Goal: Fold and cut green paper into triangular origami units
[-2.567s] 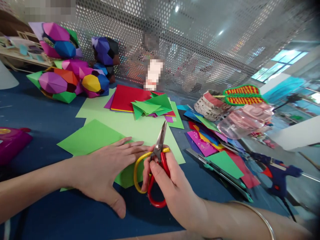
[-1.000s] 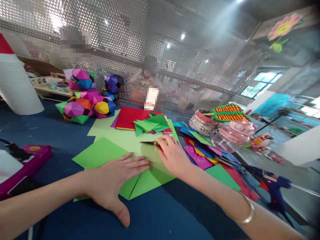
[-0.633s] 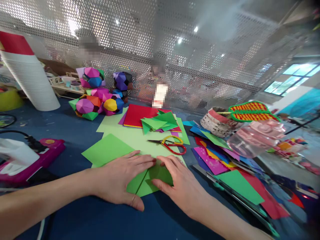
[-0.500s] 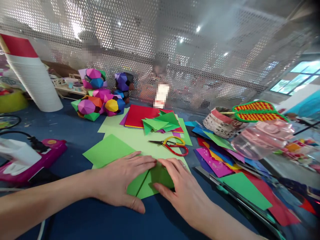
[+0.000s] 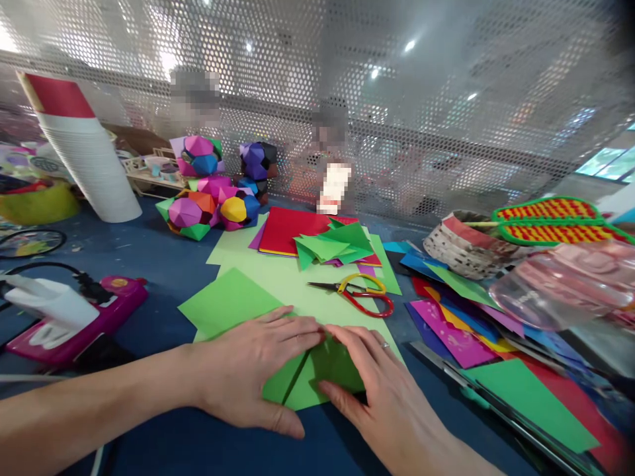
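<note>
Since the earliest picture, the yellow and red plastic scissors [image 5: 358, 295] had been let go by the right hand [image 5: 381, 390] and were laid on the big pale green paper sheet [image 5: 278, 277], a little farther away than the hands. Both hands had been brought down onto the folded bright green paper square [image 5: 317, 373] near the front edge of the blue table [image 5: 149, 264].

The left hand [image 5: 248, 373] was laid flat and open on the left part of the folded square, with its fingers stretched toward the right. The right hand was pressed on the right part of the same paper, and a corner of it was pinched between the thumb and the fingers. The fingertips of the two hands were almost touching at the far edge of the fold.

A second bright green paper square [image 5: 228, 301] was seen just to the left, partly under the left hand. Farther away, a stack of red paper [image 5: 288, 228] with small green folded triangles [image 5: 332, 244] on it was seen. Colourful paper balls [image 5: 208, 198] were kept at the far left, beside a tall white stack of cups [image 5: 94, 178]. A pink glue gun stand [image 5: 79, 317] was seen at the near left. Many coloured paper sheets [image 5: 461, 330] were spread out on the right.
</note>
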Available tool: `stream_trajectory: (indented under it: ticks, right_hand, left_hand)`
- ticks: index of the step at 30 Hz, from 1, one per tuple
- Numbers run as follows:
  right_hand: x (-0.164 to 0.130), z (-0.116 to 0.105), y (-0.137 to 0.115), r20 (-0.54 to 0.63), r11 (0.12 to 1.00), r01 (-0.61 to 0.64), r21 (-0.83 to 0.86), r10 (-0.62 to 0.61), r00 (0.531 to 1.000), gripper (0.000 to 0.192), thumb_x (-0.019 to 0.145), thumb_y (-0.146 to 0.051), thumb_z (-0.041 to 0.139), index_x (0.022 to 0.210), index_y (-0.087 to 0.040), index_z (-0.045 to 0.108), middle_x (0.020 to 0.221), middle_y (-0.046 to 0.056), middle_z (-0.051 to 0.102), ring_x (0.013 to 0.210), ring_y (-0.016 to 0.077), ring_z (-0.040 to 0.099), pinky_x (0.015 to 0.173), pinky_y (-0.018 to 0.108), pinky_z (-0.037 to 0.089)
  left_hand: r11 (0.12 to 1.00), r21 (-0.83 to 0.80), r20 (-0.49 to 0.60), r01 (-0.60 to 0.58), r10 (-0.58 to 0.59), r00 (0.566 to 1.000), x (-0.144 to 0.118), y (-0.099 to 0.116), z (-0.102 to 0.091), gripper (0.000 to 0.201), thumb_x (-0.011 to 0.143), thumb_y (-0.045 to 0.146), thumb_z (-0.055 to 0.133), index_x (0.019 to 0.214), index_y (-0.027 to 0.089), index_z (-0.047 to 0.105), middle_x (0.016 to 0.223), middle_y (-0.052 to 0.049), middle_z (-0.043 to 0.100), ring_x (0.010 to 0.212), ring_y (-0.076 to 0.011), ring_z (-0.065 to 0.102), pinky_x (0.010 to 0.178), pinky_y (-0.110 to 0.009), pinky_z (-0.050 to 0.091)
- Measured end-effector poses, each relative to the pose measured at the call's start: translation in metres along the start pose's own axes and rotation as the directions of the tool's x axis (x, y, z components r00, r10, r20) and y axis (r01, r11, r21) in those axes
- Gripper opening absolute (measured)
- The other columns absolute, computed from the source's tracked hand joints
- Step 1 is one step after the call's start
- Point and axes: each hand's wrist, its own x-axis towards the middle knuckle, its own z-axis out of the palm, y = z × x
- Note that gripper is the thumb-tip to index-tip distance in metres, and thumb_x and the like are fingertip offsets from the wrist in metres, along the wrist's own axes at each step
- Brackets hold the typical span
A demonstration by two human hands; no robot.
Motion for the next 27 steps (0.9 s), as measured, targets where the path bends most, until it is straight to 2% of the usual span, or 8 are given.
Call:
stream_trajectory:
  ticks: [5, 10, 17, 20, 23, 27]
  right_hand:
    - [-0.001, 0.002, 0.004, -0.02, 0.995, -0.045, 0.09, 0.047, 0.999, 0.06, 0.087, -0.03, 0.069, 0.14, -0.029, 0.04, 0.124, 0.008, 0.062, 0.112, 0.0269, 0.062, 0.09, 0.042, 0.056]
    - [0.0, 0.002, 0.01, 0.023, 0.972, -0.146, 0.182, 0.144, 0.989, 0.055, 0.086, -0.028, 0.067, 0.136, -0.029, 0.044, 0.106, 0.005, 0.067, 0.094, 0.0249, 0.067, 0.077, 0.038, 0.058]
    - [0.0, -0.002, 0.004, -0.008, 0.982, -0.113, 0.151, 0.115, 0.993, 0.044, 0.086, -0.023, 0.063, 0.127, -0.023, 0.05, 0.087, 0.003, 0.064, 0.08, 0.0241, 0.066, 0.067, 0.036, 0.055]
    - [-0.002, -0.003, 0.001, -0.006, 0.983, -0.1, 0.151, 0.102, 0.995, 0.039, 0.088, -0.025, 0.06, 0.125, -0.022, 0.05, 0.076, 0.0, 0.06, 0.072, 0.0227, 0.064, 0.061, 0.034, 0.052]
    - [-0.004, -0.001, 0.002, -0.011, 0.984, -0.098, 0.146, 0.1, 0.995, 0.037, 0.089, -0.025, 0.059, 0.125, -0.022, 0.049, 0.069, -0.003, 0.056, 0.066, 0.0216, 0.062, 0.056, 0.032, 0.05]
    - [-0.006, 0.001, 0.005, -0.04, 0.982, -0.096, 0.162, 0.104, 0.994, 0.04, 0.09, -0.026, 0.06, 0.128, -0.023, 0.049, 0.072, -0.002, 0.058, 0.067, 0.0212, 0.063, 0.059, 0.032, 0.052]
  left_hand:
    - [0.998, -0.049, -0.041, -0.025, 0.023, 0.999, -0.003, 0.0, 0.003, 0.089, 0.08, 0.055, 0.07, 0.15, 0.011, 0.038, 0.155, -0.018, 0.041, 0.143, -0.0324, 0.038, 0.124, -0.05, 0.015]
    - [0.995, -0.07, -0.073, -0.068, 0.063, 0.995, -0.003, 0.002, 0.006, 0.086, 0.081, 0.051, 0.07, 0.152, 0.017, 0.035, 0.155, -0.014, 0.041, 0.142, -0.0294, 0.041, 0.124, -0.048, 0.014]
    - [0.995, 0.005, -0.107, -0.098, 0.098, 0.989, -0.005, 0.005, 0.003, 0.087, 0.081, 0.05, 0.071, 0.151, 0.014, 0.034, 0.152, -0.018, 0.044, 0.139, -0.0328, 0.045, 0.121, -0.051, 0.024]
    - [0.995, 0.06, -0.144, -0.076, 0.084, 0.986, -0.006, 0.007, 0.002, 0.071, 0.084, 0.044, 0.068, 0.143, 0.014, 0.045, 0.141, -0.018, 0.055, 0.128, -0.0322, 0.054, 0.116, -0.049, 0.035]
    - [0.995, 0.101, -0.207, -0.02, 0.041, 0.977, -0.006, 0.01, 0.003, 0.05, 0.084, 0.036, 0.067, 0.129, 0.016, 0.056, 0.124, -0.015, 0.062, 0.112, -0.0299, 0.061, 0.101, -0.044, 0.048]
    - [0.991, 0.122, -0.307, 0.062, -0.022, 0.952, -0.007, 0.009, 0.004, 0.029, 0.086, 0.031, 0.064, 0.111, 0.017, 0.06, 0.107, -0.012, 0.065, 0.097, -0.0265, 0.063, 0.085, -0.039, 0.052]
